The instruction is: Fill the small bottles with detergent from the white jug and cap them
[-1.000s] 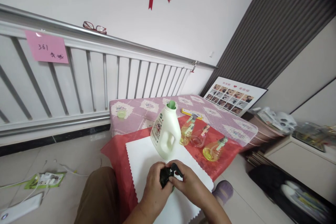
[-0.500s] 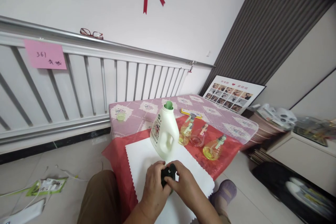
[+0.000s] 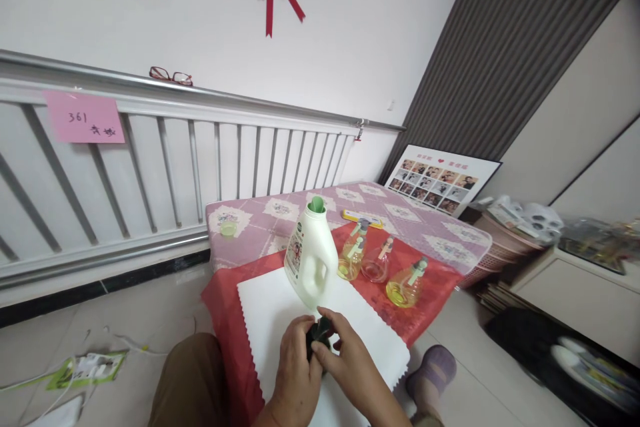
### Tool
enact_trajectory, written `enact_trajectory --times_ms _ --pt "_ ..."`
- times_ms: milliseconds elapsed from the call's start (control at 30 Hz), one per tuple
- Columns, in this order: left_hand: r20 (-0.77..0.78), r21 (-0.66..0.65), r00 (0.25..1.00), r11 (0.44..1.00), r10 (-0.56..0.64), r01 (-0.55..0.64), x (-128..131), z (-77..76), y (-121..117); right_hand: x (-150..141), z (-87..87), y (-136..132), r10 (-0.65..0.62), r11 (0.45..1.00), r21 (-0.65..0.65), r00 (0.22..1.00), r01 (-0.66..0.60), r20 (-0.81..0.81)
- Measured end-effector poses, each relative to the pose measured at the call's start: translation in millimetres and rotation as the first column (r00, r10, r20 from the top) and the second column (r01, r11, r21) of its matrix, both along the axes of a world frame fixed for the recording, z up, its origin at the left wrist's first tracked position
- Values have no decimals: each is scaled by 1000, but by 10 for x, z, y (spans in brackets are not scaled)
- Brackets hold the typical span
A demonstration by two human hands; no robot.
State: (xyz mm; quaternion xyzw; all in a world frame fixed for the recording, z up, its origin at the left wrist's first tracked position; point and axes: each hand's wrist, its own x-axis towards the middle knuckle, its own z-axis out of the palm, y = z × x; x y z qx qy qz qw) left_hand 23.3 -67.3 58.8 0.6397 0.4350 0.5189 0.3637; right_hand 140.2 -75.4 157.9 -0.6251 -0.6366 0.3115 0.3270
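My left hand (image 3: 296, 360) is closed around the side of a small dark green, nearly black object (image 3: 319, 333), whose kind I cannot make out. The thumb and fingers of my right hand (image 3: 350, 353) grip the same object from the other side, hiding most of it. Just beyond my hands, a cream detergent jug (image 3: 320, 253) stands upright with a green pouring spout (image 3: 316, 205) in its uncapped neck. Under the jug and my hands lies a white scalloped sheet (image 3: 270, 300).
Conical clear bottles, one with yellow liquid (image 3: 403, 287), stand on a red cloth (image 3: 425, 320) right of the jug. A pale green cup-like cap (image 3: 229, 229) sits at the table's left. Behind are a yellow-and-white item (image 3: 363, 219) and a radiator (image 3: 175, 167).
The dark object has turned slightly between my fingers, and my right hand's grip on it has shifted. The camera view has tilted up a little; the jug and bottles stay in place.
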Motion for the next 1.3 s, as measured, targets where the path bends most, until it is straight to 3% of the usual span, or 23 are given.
enact_trajectory --times_ms 133,400,567,800,933,1133,1300 --pt "-56 29 998 1000 -11 12 -14 -51 -2 -3 -32 -25 58 998 32 998 -59 27" --pt "-51 -20 990 991 130 -131 78 -166 19 -124 -141 -4 -161 984 101 974 146 158" --pt "-15 -29 997 997 76 -77 49 -99 13 -181 -184 11 -263 963 115 946 245 187" --pt "-12 -19 1000 1000 -2 2 -5 -67 20 -56 -227 -59 -90 992 79 987 101 -133" --pt "-39 -1 999 999 -32 32 -26 -70 20 -44 -215 -74 -35 994 94 990 48 -139" --pt "-24 -51 999 998 39 -40 4 -135 0 -138 -233 -43 -192 978 61 976 198 -99" --pt "9 -72 1000 997 3 -2 -12 -61 -5 -170 -270 -35 -310 943 99 948 317 -74"
